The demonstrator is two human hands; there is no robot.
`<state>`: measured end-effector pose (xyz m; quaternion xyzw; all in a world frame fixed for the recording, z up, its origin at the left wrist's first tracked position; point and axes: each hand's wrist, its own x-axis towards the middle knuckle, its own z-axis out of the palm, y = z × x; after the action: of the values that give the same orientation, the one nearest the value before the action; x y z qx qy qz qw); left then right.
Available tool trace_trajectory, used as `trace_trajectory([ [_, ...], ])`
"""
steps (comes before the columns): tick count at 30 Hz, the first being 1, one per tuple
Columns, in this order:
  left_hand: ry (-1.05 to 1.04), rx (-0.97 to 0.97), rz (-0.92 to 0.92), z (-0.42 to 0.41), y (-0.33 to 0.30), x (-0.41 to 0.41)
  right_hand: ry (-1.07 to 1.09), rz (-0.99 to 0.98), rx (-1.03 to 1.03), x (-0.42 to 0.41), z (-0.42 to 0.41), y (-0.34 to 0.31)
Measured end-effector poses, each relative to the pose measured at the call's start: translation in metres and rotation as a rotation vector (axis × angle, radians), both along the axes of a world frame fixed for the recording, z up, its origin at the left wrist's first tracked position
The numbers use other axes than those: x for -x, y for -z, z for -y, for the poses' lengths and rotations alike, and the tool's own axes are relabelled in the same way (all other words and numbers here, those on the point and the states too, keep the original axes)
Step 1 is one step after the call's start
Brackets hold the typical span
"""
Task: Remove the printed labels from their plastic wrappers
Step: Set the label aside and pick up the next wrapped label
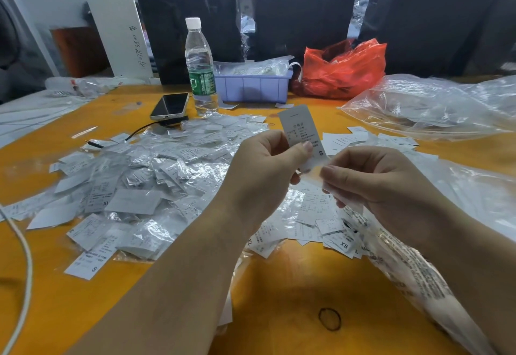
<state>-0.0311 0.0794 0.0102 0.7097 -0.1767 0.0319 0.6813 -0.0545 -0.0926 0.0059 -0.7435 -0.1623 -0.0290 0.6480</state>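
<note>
A white printed label (299, 128) marked "S" stands upright above the orange table (279, 284). My left hand (265, 167) pinches its lower part between thumb and fingers. My right hand (371, 175) pinches the clear plastic wrapper (329, 184) at the label's bottom end. A heap of wrapped labels (145, 181) lies to the left. Loose bare labels (321, 220) lie under my hands.
A water bottle (200, 66), a phone (170, 106) and a lilac bin (252, 85) stand behind the heap. A red plastic bag (343, 69) and large clear bags (427, 106) lie at the back right. A white cable (22, 271) runs at the left. A black rubber band (330, 319) lies near me.
</note>
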Motion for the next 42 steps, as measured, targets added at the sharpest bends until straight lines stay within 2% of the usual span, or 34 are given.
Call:
trace_trajectory([
  [32, -0.023, -0.025, 0.026, -0.0013, -0.0040, 0.0014, -0.041, -0.041, -0.021, -0.0006, 0.0021, 0.0006],
  [42, -0.012, -0.100, 0.035, 0.0006, -0.0007, 0.0015, -0.025, -0.037, -0.005, -0.0007, 0.0022, 0.0002],
])
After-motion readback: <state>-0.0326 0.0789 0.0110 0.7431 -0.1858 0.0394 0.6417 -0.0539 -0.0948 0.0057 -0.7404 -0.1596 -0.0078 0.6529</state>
